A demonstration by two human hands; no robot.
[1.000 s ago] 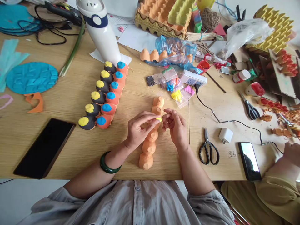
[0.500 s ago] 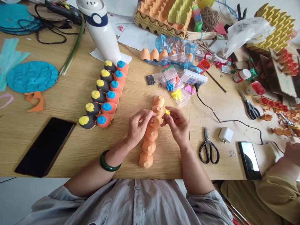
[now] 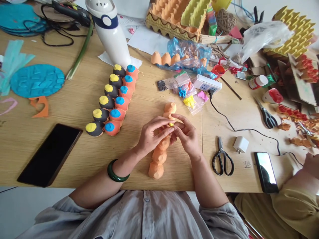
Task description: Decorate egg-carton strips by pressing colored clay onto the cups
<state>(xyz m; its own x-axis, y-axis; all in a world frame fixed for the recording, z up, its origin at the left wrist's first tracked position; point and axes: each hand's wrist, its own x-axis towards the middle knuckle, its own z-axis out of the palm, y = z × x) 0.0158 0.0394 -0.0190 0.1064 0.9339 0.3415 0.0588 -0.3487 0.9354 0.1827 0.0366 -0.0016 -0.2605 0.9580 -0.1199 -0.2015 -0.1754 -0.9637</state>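
Note:
A small lump of yellow modelling clay sits between the fingertips of my left hand and my right hand. Both hands are closed in a pinch around it. Directly beneath them lies a strip of orange egg-carton cups, its middle partly hidden by my fingers. To the left stand two painted cup strips side by side: a black one topped with yellow clay and a red-orange one topped with blue clay. Beyond my right hand, a bag of yellow clay lies among other small clay bags.
Black-handled scissors, a white charger and a phone lie to the right. A power strip trails a black cable. At left are a dark tablet and a white bottle. A co-worker's arm rests at far right.
My right hand has brought the yellow clay leftward to my left hand. Its fingers now meet the clay, and both hands hover over the orange strip.

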